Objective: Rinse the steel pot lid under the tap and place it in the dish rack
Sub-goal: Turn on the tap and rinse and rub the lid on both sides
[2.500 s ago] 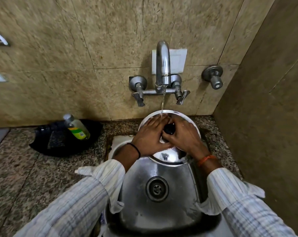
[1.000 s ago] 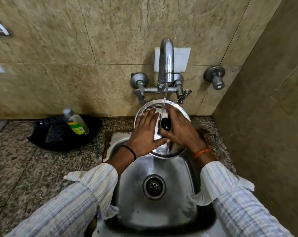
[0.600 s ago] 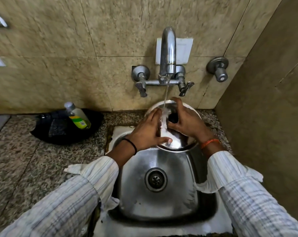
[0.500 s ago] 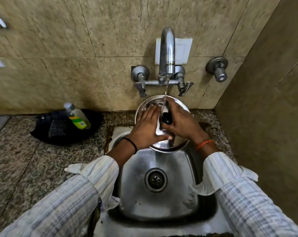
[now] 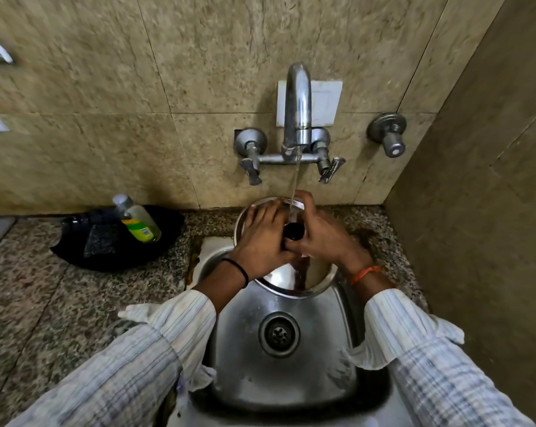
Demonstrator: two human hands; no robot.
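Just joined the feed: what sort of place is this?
Likely a small kitchen wash corner: a steel sink set in a speckled granite counter, a wall-mounted chrome tap running, beige tiled walls.

Head-worn view, steeply down over sink (image 5: 279, 380)

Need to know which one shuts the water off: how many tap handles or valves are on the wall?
3: a lever handle left of the spout, a lever handle right of it, and a separate round valve further right.

Small home kitchen washing corner, steel sink (image 5: 279, 359) in speckled granite counter (image 5: 45, 303), wall tap (image 5: 296, 118), beige tiles
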